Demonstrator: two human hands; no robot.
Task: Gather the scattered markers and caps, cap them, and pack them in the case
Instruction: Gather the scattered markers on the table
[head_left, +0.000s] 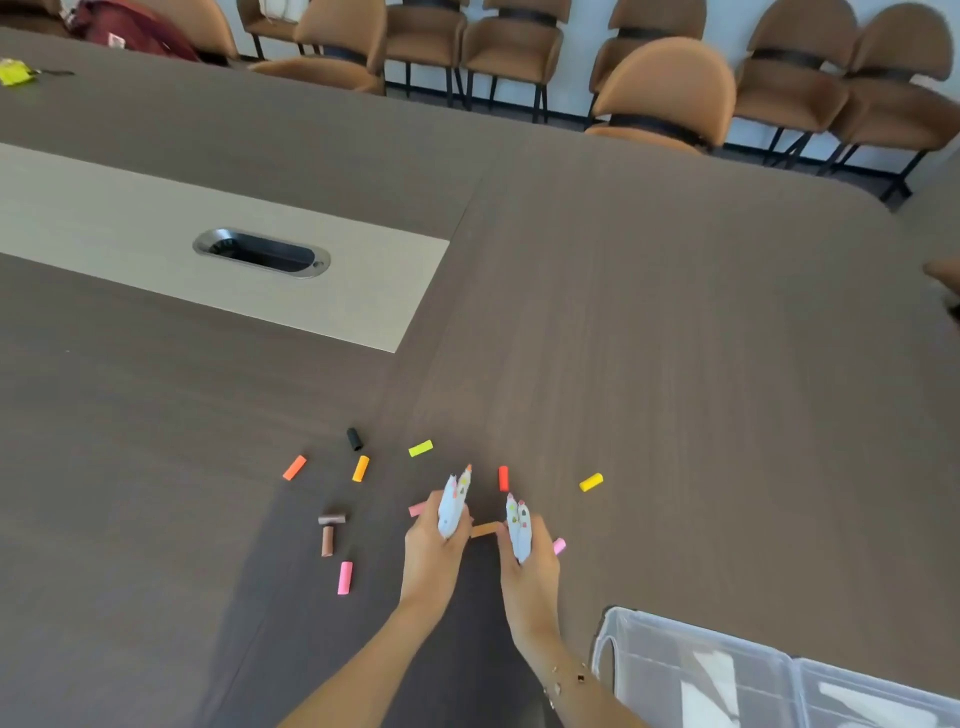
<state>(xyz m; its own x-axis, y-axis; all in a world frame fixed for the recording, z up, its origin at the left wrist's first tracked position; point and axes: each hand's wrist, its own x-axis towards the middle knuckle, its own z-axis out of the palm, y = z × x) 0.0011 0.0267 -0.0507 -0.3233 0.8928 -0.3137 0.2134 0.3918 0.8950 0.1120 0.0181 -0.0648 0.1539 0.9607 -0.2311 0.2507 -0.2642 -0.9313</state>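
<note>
My left hand (434, 545) grips a bundle of white uncapped markers (453, 501), coloured tips pointing away from me. My right hand (530, 558) grips a second bundle of white uncapped markers (518, 525), tips also up. Loose caps lie scattered on the brown table (675, 338): an orange cap (294, 467), a black cap (355, 439), an amber cap (360, 468), a lime cap (421, 448), a red cap (503, 478), a yellow cap (591, 481), two brown caps (328, 530), a pink cap (345, 577) and a tan cap (484, 529) between my hands. The clear plastic case (727, 670) stands open at bottom right.
A pale inlay with an oval cable port (261, 252) crosses the table on the left. Brown chairs (665, 93) line the far edge. A yellow object (15, 71) and a dark red bag (124, 26) sit far back left.
</note>
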